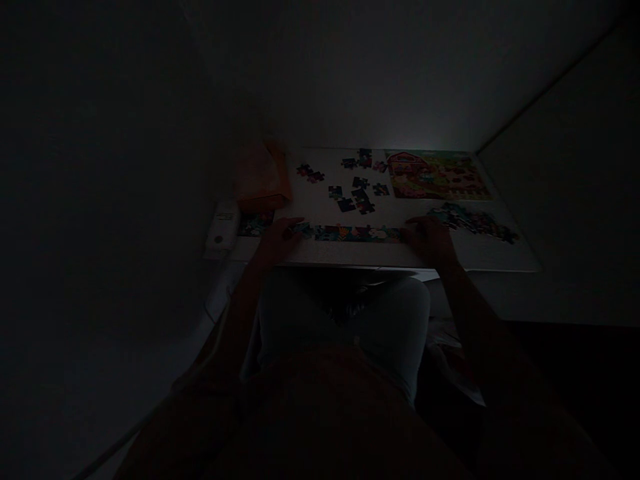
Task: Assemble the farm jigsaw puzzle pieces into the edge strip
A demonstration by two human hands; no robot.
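Note:
The scene is very dark. A row of joined jigsaw pieces (357, 233) with colourful pictures lies flat near the table's front edge. At its left end, my left hand (280, 240) has thumb and forefinger around a jigsaw piece (303, 231), which appears just apart from the row. My right hand (431, 240) rests at the row's right end, its thumb touching the last piece and its forefinger held apart. Loose jigsaw pieces (363, 201) are scattered behind the row. Beside my right hand lies a heap of more pieces (475, 223).
A farm picture board (440, 175) lies at the back right. An orange box (265, 177) stands at the left, with a dark patterned piece (256, 223) before it. A white device with a cable (223, 227) sits at the left corner. Walls close in behind.

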